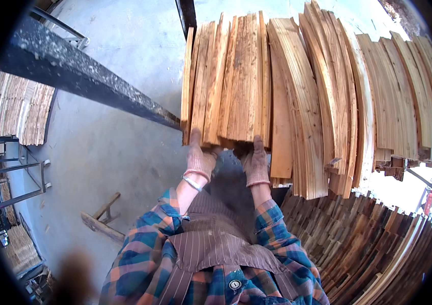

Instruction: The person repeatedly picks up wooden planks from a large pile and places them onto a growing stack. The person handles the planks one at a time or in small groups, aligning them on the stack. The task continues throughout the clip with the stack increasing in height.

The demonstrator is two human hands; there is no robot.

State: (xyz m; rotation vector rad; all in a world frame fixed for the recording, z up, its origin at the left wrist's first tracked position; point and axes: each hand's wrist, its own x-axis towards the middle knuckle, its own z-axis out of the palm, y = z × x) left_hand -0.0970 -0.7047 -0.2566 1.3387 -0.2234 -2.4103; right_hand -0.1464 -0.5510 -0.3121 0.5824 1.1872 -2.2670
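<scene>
In front of me a row of long, narrow wooden boards (241, 76) stands side by side. At their near ends my left hand (200, 158), in a pale knitted glove, grips the left part of a bundle. Its thumb lies along the board face, and the fingers curl underneath, partly hidden. My right hand (256, 165), gloved alike, holds the same bundle at its right corner, thumb up and fingers out of sight below. More boards (300, 112) lean just to the right of that hand, some sticking out closer to me.
A dark metal beam (88, 76) slants in from the upper left to the boards. A small wooden stand (103, 223) sits on the concrete floor (114, 152). Stacked boards (20, 107) lie at far left; a large pile of darker wood (358, 239) fills the lower right.
</scene>
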